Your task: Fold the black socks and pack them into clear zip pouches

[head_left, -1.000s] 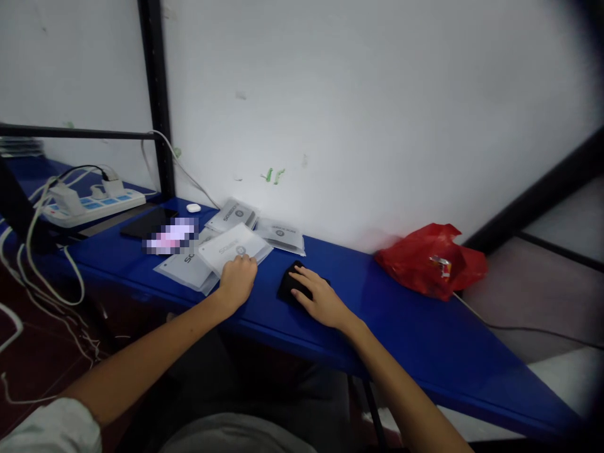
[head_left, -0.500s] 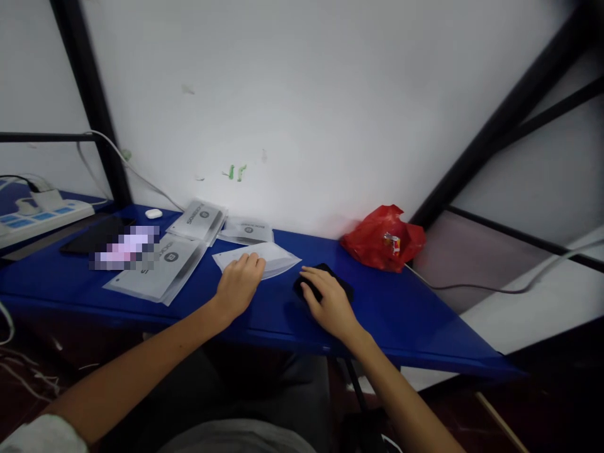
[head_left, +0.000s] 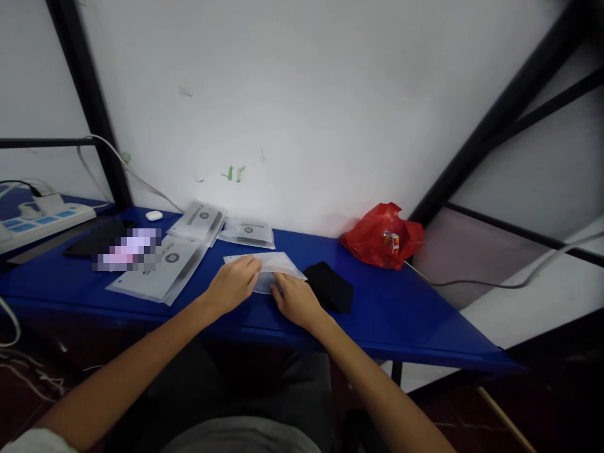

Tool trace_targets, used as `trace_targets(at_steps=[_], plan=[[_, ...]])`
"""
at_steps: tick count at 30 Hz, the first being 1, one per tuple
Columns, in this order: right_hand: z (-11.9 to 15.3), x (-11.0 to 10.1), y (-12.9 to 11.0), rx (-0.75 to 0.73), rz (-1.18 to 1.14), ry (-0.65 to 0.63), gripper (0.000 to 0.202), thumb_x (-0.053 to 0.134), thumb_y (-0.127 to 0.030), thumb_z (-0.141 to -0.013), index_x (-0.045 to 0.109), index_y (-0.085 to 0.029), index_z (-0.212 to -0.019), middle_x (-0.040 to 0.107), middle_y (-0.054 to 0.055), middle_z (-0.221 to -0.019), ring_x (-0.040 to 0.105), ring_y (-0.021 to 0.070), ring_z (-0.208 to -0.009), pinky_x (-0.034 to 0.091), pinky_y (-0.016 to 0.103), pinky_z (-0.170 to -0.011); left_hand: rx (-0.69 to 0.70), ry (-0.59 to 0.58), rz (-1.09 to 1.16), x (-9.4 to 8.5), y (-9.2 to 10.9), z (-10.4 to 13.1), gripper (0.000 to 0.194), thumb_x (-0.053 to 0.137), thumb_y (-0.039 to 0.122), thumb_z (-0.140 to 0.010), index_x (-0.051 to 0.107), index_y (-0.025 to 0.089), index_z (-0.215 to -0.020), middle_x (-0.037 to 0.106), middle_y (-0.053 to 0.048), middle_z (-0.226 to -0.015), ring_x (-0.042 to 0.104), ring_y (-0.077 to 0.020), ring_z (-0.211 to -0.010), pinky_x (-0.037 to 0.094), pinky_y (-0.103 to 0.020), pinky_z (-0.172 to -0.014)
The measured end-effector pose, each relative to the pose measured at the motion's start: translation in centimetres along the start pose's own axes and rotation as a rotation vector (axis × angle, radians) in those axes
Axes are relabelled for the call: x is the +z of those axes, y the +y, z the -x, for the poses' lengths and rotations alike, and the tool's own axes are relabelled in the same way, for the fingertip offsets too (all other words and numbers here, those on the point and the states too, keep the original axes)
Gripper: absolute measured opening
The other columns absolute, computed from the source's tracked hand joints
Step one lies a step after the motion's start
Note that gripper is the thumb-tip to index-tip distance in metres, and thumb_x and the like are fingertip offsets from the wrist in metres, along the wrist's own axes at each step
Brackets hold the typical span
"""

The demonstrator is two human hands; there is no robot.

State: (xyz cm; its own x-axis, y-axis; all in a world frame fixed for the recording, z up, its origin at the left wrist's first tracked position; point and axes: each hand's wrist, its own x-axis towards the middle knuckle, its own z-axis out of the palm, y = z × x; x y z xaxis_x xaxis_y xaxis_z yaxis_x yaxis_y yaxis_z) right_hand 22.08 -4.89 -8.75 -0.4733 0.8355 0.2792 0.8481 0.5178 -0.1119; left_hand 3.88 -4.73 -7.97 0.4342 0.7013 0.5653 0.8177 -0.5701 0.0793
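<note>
Head view: I have both hands at a translucent pouch (head_left: 278, 259) near the front edge of the blue desk (head_left: 387, 314). Left hand (head_left: 233, 283): fingers bent and drawn in narrow, closed on the pouch near its left part; the thumb's contact is hidden. Right hand (head_left: 296, 301): palm down, thumb and forefinger a little apart, fingertips at the raised upper layer of the pouch and partly covered by it. I cannot tell whether the right fingers pinch the lower layer or only touch it. The pouch lies between the flat printed packets and the black folded cloth (head_left: 330, 288), its upper sheet lifted off the lower one along the near side. The cloth sits just to the right of the pouch, near my right hand, with neither hand on it. Printed packets: a front-left one (head_left: 165, 270), a rear-left pair (head_left: 201, 220), and a smaller rear one (head_left: 248, 231) close to the wall. Farther right, a crumpled red bag (head_left: 377, 236) rests near the wall. Left side: white case (head_left: 153, 216), dark flat slab (head_left: 89, 240) beside a pixelated patch, and white power strip (head_left: 51, 220) with plugs in it.
</note>
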Motion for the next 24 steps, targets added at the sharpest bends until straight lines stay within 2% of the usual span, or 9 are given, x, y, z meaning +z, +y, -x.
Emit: trace_targets(at_steps=[4, 7, 10, 13, 15, 18, 21, 24], plan=[[0.5, 0.2, 0.2, -0.108, -0.149, 0.020, 0.039, 0.048, -0.024, -0.088, 0.050, -0.014, -0.125, 0.060, 0.014, -0.123, 0.058, 0.0238, -0.112, 0.046, 0.039, -0.095, 0.005, 0.020, -0.058, 0.7, -1.9, 1.7, 0.018, 0.041, 0.013, -0.089, 0.058, 0.018, -0.093, 0.061, -0.004, -0.085, 0.058, -0.0167, -0.084, 0.046, -0.027, -0.071], [1.3, -0.4, 0.7, -0.178, -0.318, 0.124, 0.030, 0.047, -0.024, -0.088, 0.059, -0.019, -0.115, 0.064, 0.008, -0.119, 0.059, 0.0196, -0.111, 0.045, 0.037, -0.097, 0.019, 0.033, -0.136, 1.2, -3.0, 2.4, 0.022, 0.040, 0.013, -0.090, 0.061, 0.018, -0.095, 0.061, -0.004, -0.081, 0.058, -0.0165, -0.081, 0.046, -0.026, -0.069], [2.3, -1.6, 2.4, -0.118, -0.338, 0.259, 0.021, 0.047, -0.026, -0.088, 0.063, -0.021, -0.100, 0.067, 0.008, -0.112, 0.061, 0.0194, -0.105, 0.047, 0.038, -0.094, 0.017, 0.068, -0.147, 1.6, -3.6, 2.7, 0.024, 0.040, 0.014, -0.091, 0.062, 0.019, -0.098, 0.061, -0.004, -0.080, 0.058, -0.0159, -0.079, 0.045, -0.025, -0.069], [3.4, -2.6, 5.5, 0.013, -0.210, 0.322, 0.015, 0.048, -0.028, -0.085, 0.061, -0.020, -0.088, 0.065, 0.010, -0.114, 0.059, 0.0233, -0.108, 0.044, 0.043, -0.096, -0.003, 0.097, -0.111, 1.9, -3.7, 2.9, 0.023, 0.041, 0.016, -0.091, 0.063, 0.020, -0.097, 0.062, -0.003, -0.081, 0.058, -0.0153, -0.078, 0.045, -0.025, -0.068], [4.1, -2.9, 7.5, 0.101, -0.118, 0.272, 0.015, 0.049, -0.031, -0.084, 0.059, -0.019, -0.084, 0.062, 0.012, -0.118, 0.056, 0.0261, -0.111, 0.043, 0.045, -0.095, -0.016, 0.107, -0.101, 2.0, -3.7, 3.0, 0.022, 0.042, 0.017, -0.091, 0.063, 0.020, -0.096, 0.063, -0.003, -0.081, 0.059, -0.0151, -0.079, 0.045, -0.025, -0.068], [5.0, -2.9, 9.2, 0.194, -0.077, 0.138, 0.023, 0.047, -0.038, -0.085, 0.057, -0.019, -0.094, 0.063, 0.011, -0.109, 0.060, 0.0246, -0.100, 0.047, 0.040, -0.087, -0.040, 0.111, -0.110, 2.0, -3.7, 3.1, 0.022, 0.043, 0.017, -0.091, 0.063, 0.019, -0.097, 0.063, -0.003, -0.081, 0.059, -0.0147, -0.080, 0.045, -0.023, -0.068], [5.4, -2.8, 9.0, 0.229, -0.059, 0.057, 0.036, 0.049, -0.049, -0.083, 0.055, -0.019, -0.103, 0.062, 0.010, -0.107, 0.061, 0.0243, -0.097, 0.048, 0.038, -0.084, -0.061, 0.119, -0.108, 2.0, -3.7, 3.2, 0.021, 0.043, 0.018, -0.091, 0.064, 0.019, -0.097, 0.064, -0.003, -0.081, 0.060, -0.0142, -0.078, 0.044, -0.023, -0.067], [5.5, -2.8, 8.1, 0.229, -0.012, 0.004, 0.052, 0.055, -0.058, -0.076, 0.056, -0.018, -0.109, 0.057, 0.013, -0.120, 0.058, 0.0292, -0.107, 0.047, 0.043, -0.088, -0.065, 0.132, -0.089, 2.0, -3.8, 3.2, 0.021, 0.043, 0.019, -0.091, 0.064, 0.019, -0.096, 0.064, -0.002, -0.082, 0.060, -0.0140, -0.077, 0.045, -0.023, -0.067]])
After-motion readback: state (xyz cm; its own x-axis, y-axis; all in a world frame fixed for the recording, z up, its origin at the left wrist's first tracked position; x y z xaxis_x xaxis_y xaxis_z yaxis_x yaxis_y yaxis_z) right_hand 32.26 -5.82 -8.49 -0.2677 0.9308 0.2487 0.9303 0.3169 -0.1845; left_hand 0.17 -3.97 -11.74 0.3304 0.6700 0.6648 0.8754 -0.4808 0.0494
